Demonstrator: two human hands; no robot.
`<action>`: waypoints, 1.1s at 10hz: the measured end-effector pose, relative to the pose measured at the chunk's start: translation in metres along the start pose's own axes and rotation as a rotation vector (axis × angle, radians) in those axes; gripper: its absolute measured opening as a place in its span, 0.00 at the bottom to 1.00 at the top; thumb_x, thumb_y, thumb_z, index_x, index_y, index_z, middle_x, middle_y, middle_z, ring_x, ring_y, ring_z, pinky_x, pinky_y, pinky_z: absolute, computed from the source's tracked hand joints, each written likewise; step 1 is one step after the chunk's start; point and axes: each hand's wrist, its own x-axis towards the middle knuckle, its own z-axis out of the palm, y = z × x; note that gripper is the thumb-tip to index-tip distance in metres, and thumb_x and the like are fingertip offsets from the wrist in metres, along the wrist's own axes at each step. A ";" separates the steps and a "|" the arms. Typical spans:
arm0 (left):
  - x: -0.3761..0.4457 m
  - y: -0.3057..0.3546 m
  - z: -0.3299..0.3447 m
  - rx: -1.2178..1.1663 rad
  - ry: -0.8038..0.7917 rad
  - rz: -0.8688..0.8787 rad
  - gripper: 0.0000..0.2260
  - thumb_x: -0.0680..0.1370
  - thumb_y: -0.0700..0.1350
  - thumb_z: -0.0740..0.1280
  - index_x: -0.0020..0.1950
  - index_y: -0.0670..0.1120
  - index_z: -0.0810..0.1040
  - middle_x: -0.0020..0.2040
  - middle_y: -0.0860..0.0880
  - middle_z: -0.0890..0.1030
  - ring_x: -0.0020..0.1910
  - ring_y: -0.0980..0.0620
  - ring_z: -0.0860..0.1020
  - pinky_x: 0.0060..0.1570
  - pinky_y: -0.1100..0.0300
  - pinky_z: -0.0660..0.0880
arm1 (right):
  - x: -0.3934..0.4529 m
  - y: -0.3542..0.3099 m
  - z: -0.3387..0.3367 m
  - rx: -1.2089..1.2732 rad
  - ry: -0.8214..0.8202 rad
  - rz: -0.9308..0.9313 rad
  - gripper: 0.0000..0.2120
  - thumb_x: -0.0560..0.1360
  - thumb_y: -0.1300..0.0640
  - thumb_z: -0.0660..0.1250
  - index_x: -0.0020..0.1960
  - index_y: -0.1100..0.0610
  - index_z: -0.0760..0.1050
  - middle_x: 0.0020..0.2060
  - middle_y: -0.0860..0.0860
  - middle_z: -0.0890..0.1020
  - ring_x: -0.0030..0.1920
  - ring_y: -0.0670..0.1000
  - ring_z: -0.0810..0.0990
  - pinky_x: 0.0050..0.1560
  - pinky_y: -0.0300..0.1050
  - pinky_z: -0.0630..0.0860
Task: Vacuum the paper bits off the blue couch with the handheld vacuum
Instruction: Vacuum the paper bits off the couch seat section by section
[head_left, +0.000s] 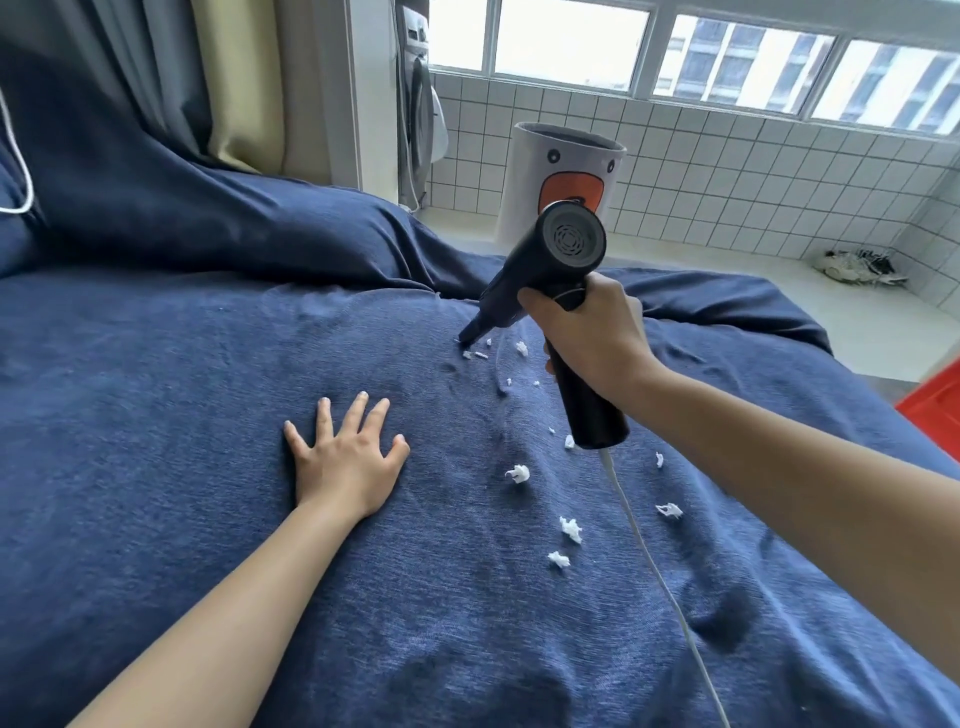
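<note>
Right hand (592, 338) fingers are curling round the handle of the black handheld vacuum (545, 265), gripping it. Nozzle is pointing down and away from those fingers, its tip touching the blue couch (182, 364). Paper bits (518, 473) are lying scattered just beside the tip and nearer, below the handle. A white cord (649, 556) is trailing from the handle's base. Left hand (345, 457) is pressing flat on the fabric, fingers spread, well apart from the nozzle.
</note>
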 end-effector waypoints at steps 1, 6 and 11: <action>0.001 -0.001 0.000 -0.001 0.002 -0.002 0.28 0.79 0.64 0.46 0.78 0.60 0.49 0.80 0.57 0.48 0.78 0.44 0.43 0.71 0.33 0.40 | -0.004 -0.001 -0.006 0.049 -0.014 0.028 0.10 0.75 0.49 0.73 0.43 0.55 0.78 0.32 0.53 0.83 0.24 0.51 0.82 0.33 0.50 0.85; -0.002 0.002 -0.001 0.001 0.000 -0.009 0.28 0.79 0.64 0.46 0.78 0.60 0.49 0.79 0.57 0.48 0.78 0.45 0.43 0.72 0.34 0.41 | -0.010 0.009 -0.041 -0.049 0.022 0.000 0.10 0.75 0.48 0.72 0.42 0.53 0.77 0.29 0.51 0.81 0.22 0.50 0.80 0.36 0.51 0.85; -0.011 0.033 -0.004 -0.115 -0.015 -0.044 0.24 0.82 0.54 0.50 0.78 0.54 0.56 0.79 0.56 0.53 0.78 0.40 0.46 0.72 0.34 0.42 | -0.011 0.029 -0.060 -0.072 0.100 -0.046 0.09 0.74 0.45 0.72 0.44 0.50 0.77 0.32 0.49 0.83 0.35 0.55 0.84 0.42 0.51 0.83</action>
